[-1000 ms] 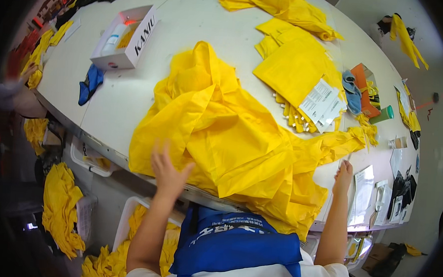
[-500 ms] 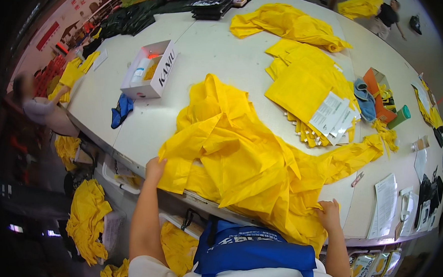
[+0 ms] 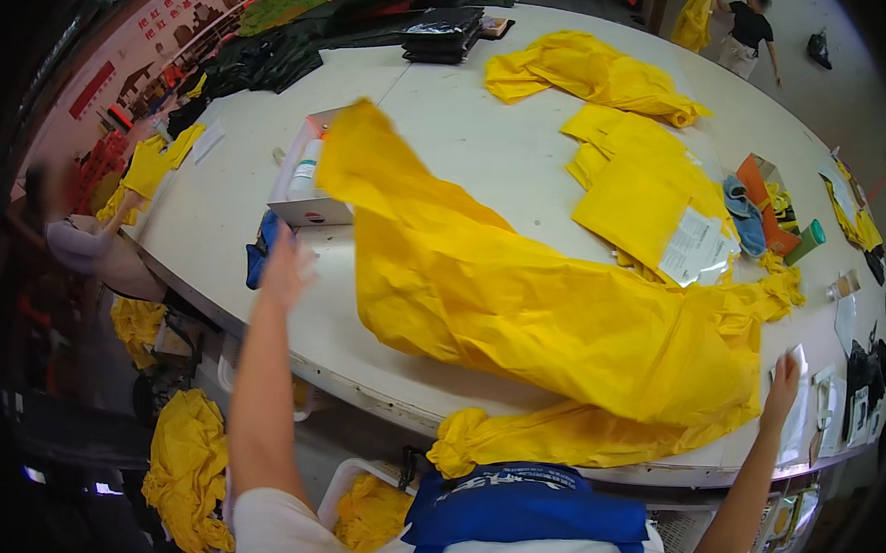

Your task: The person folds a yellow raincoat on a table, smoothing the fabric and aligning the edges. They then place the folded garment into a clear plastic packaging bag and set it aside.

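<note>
A large, thin yellow garment billows across the near part of the table, its left end raised in the air beside a white box. A gathered end trails on the right, and a bunched part lies along the table's near edge. My left hand, smeared by motion, is raised left of the garment with fingers stretched out and nothing in them. Just beyond the garment's right edge is my right hand, its fingers curled. A narrow gap shows between that hand and the cloth; whether it pinches anything is hidden.
The white box holds a bottle, with a blue cloth beside it. Folded yellow pieces with papers are stacked beyond the garment. An orange box and green cylinder stand right. Yellow cloth fills bins below. Other people work nearby.
The crumpled garment has been flung open to a wide spread, its left end rising. My left hand has let go and moved up and left. My right hand has moved right, away from the cloth.
</note>
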The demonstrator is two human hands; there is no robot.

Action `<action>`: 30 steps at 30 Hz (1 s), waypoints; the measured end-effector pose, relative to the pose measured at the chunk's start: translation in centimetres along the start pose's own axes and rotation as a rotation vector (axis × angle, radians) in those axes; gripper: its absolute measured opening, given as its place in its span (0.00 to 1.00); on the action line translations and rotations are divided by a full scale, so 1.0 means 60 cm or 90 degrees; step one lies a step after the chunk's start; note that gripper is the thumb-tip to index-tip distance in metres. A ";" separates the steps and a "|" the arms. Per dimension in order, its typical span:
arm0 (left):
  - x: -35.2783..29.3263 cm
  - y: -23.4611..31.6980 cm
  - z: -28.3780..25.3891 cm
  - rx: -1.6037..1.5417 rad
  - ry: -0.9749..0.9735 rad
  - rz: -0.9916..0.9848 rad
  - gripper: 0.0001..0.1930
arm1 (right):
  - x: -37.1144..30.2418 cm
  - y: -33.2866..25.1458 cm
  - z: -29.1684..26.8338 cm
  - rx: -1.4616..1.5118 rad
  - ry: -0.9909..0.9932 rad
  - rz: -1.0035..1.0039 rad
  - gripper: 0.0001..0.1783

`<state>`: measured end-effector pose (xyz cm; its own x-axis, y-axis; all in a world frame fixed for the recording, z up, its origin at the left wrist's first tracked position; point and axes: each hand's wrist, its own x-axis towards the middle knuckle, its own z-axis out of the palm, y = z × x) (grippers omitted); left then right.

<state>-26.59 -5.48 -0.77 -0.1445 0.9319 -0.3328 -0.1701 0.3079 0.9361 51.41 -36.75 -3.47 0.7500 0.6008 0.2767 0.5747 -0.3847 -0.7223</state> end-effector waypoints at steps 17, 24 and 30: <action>-0.075 -0.232 0.170 0.476 -0.048 -0.003 0.26 | -0.258 -0.017 0.177 0.819 0.102 0.629 0.22; 0.005 0.130 -0.052 -0.290 -0.422 0.152 0.17 | -0.084 -0.113 0.023 0.732 0.132 0.078 0.10; -0.040 0.368 -0.034 -0.144 -0.332 0.280 0.17 | -0.275 -0.179 0.159 0.808 -0.040 0.413 0.15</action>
<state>-31.99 -1.33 20.45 0.2284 0.9482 0.2208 -0.4089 -0.1124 0.9056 29.73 -35.87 -6.30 0.7278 0.6065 -0.3201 -0.5613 0.2586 -0.7862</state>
